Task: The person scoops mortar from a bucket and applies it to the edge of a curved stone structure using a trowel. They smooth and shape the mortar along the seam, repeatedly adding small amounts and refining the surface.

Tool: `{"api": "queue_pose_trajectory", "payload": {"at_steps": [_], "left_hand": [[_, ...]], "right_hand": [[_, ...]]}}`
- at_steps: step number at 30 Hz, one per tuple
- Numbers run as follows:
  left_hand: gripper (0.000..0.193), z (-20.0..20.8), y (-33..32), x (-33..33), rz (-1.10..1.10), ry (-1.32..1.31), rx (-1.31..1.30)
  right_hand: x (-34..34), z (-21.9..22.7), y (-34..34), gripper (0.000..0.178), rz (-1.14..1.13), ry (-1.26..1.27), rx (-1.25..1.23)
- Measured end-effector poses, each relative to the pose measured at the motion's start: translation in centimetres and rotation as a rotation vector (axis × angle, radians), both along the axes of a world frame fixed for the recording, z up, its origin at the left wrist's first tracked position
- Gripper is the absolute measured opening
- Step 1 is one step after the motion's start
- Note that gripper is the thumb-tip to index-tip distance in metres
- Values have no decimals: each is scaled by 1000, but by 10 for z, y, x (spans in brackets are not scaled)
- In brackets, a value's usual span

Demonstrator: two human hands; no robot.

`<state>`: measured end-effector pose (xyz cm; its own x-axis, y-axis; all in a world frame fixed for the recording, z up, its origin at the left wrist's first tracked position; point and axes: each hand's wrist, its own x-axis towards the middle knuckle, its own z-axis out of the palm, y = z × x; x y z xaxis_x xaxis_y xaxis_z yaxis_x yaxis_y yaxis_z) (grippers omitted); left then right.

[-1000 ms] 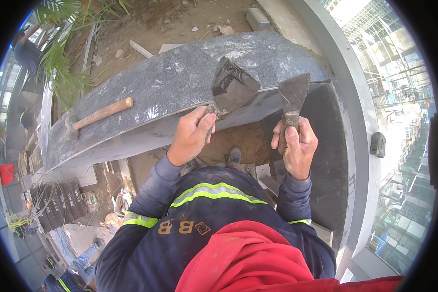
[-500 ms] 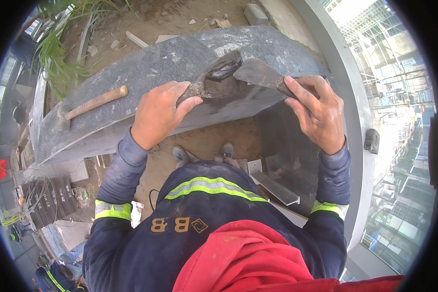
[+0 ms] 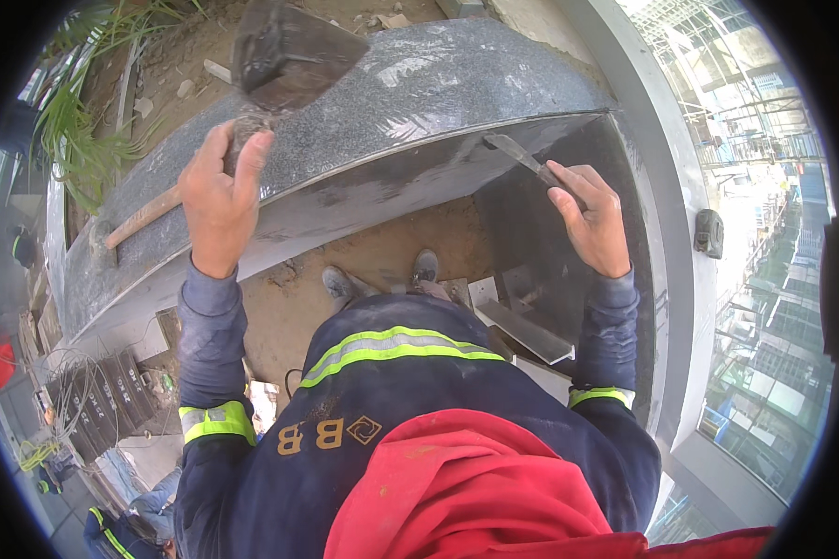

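My left hand (image 3: 219, 200) is closed round the handle of a wide putty knife (image 3: 312, 56), raised over the grey stone slab (image 3: 475, 70). Dark, wet-looking paste coats its blade. In my right hand (image 3: 592, 224) is a second putty knife (image 3: 515, 149), seen nearly edge-on. Its blade tip lies against the slab's front face (image 3: 391, 177), just below the top edge towards the right corner; whether it presses there I cannot tell. Darker smears mark that face to the left of the tip.
A wooden-handled hammer (image 3: 144, 216) lies on the slab's left part, close to my left hand. On the grey ledge (image 3: 685, 307) at right sits a dark tape measure (image 3: 708, 233). Offcuts (image 3: 522, 326) lie by my feet. Cables and dark boxes (image 3: 98, 401) are at lower left.
The two blades were close together over the slab's edge; now they are apart. My left hand has risen leftward with its pasted knife, and my right has lowered its blade to the front face.
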<state>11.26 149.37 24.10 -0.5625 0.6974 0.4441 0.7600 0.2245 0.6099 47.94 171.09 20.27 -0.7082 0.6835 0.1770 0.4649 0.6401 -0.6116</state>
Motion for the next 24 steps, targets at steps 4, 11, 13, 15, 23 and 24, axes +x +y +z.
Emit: {"api": "queue_pose_trajectory", "payload": {"at_steps": [4, 11, 13, 15, 23, 24], "left_hand": [[48, -32, 22, -104, 2, -81, -53], [60, -113, 75, -245, -3, 144, -389], [63, -126, 77, -245, -2, 192, -389], [63, -126, 80, -236, -43, 124, -403], [62, -136, 80, -224, -72, -24, -183], [62, -136, 80, -228, -68, -31, -195]], "right_hand": [[10, -96, -22, 48, -351, 806, -662], [-56, -163, -12, 53, -495, 1033, -691], [-60, -165, -13, 50, -552, 1031, -643], [-58, -170, -16, 49, -595, 1011, -586], [-77, -164, -18, 45, -677, 962, -447], [-80, -165, -18, 45, -691, 954, -429]]}}
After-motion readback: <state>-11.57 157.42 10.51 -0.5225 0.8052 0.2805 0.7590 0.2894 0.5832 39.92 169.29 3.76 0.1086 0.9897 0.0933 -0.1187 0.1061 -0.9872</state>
